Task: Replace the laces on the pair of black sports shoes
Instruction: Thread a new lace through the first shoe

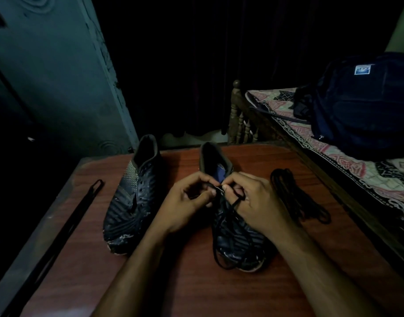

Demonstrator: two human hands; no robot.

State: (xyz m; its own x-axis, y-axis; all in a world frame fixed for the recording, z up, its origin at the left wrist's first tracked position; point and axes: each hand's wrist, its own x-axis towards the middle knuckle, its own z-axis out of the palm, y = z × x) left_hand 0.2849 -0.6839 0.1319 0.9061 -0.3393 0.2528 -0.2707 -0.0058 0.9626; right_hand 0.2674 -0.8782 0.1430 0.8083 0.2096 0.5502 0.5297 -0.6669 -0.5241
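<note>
Two black shoes on bench (196,282). Right shoe (233,227) carries a lace (221,250), partly threaded, loose over toe. Left shoe (132,202) unlaced. Left hand (191,200) and right hand (249,197) both pinch lace at top eyelets, fingers curled. Spare lace (297,197) bundled beside.
</note>
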